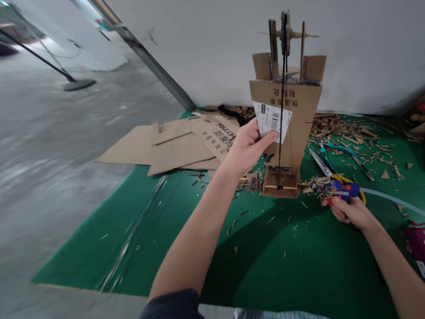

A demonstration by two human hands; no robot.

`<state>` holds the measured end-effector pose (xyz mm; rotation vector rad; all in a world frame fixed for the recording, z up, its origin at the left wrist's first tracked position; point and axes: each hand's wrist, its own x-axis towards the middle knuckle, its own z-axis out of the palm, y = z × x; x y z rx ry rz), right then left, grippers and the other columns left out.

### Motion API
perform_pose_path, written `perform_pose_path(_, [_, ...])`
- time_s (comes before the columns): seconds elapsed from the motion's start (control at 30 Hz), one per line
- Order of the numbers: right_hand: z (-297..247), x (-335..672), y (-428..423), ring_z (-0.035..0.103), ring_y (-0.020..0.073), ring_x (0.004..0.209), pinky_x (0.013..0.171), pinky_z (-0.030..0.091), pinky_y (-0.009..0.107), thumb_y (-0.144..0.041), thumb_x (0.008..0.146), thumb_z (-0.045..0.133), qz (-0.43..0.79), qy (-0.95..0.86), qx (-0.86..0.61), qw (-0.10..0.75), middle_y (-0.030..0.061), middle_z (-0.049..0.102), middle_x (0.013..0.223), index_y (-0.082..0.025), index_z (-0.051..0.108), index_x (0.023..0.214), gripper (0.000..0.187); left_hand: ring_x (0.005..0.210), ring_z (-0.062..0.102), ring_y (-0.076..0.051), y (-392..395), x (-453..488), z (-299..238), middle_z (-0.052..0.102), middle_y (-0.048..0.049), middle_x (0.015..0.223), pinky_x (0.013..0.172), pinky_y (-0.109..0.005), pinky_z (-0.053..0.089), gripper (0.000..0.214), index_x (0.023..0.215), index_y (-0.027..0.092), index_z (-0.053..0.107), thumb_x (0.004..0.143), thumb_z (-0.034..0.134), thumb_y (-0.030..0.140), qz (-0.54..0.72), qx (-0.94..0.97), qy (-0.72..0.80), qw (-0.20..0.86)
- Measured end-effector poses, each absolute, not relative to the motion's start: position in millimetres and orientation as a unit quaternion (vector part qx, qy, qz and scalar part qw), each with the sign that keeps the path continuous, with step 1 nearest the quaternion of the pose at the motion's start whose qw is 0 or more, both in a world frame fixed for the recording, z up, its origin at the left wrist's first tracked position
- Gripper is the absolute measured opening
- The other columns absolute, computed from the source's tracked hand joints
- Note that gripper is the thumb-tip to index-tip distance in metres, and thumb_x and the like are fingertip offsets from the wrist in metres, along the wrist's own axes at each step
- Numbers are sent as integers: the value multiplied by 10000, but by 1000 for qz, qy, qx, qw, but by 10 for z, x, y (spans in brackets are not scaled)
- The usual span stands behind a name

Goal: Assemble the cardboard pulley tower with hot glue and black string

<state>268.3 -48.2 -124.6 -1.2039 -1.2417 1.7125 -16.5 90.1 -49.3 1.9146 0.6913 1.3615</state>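
My left hand is closed on the side of a tall cardboard tower, its thumb across the white shipping label. A black string runs down the tower's front from a wheel at the top to a stick across the small open box at its base. My right hand grips a blue glue gun with a clear glue stick in its back. Cardboard shreds cling round the gun's front. Its nozzle is beside the right end of the base stick; I cannot tell whether they touch.
Flat cardboard sheets lie on the green table, left of the tower. Scissors, teal-handled pliers and a cutter knife lie at right among cardboard scraps. A white wall stands behind.
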Motion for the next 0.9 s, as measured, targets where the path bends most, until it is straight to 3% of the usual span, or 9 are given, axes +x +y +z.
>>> perform_pose_path(0.17, [-1237, 2737, -490, 285, 45, 342, 374, 193, 223, -610, 822, 637, 671, -494, -447, 326, -91, 376, 435, -157, 605, 838, 454, 1129, 651, -250, 898, -156, -483, 699, -26, 1168, 984, -439, 545, 346, 1177, 275, 622, 904, 601, 486, 522, 735, 270, 337])
perform_pose_path(0.43, [-1183, 2645, -508, 268, 38, 339, 373, 173, 217, -560, 842, 635, 645, -429, -488, 403, -102, 371, 449, -158, 621, 854, 402, 1134, 647, -254, 896, -162, -475, 697, -27, 1174, 978, -442, 549, 340, 1176, 276, 620, 899, 613, 472, 524, 729, 276, 344])
perform_pose_path(0.9, [-1171, 2578, -500, 281, 39, 336, 367, 187, 205, -559, 845, 638, 630, -438, -495, 407, -102, 376, 436, -184, 610, 845, 376, 1194, 620, -262, 869, -147, -459, 686, -32, 1210, 985, -419, 548, 362, 1211, 288, 613, 903, 604, 478, 516, 734, 265, 353])
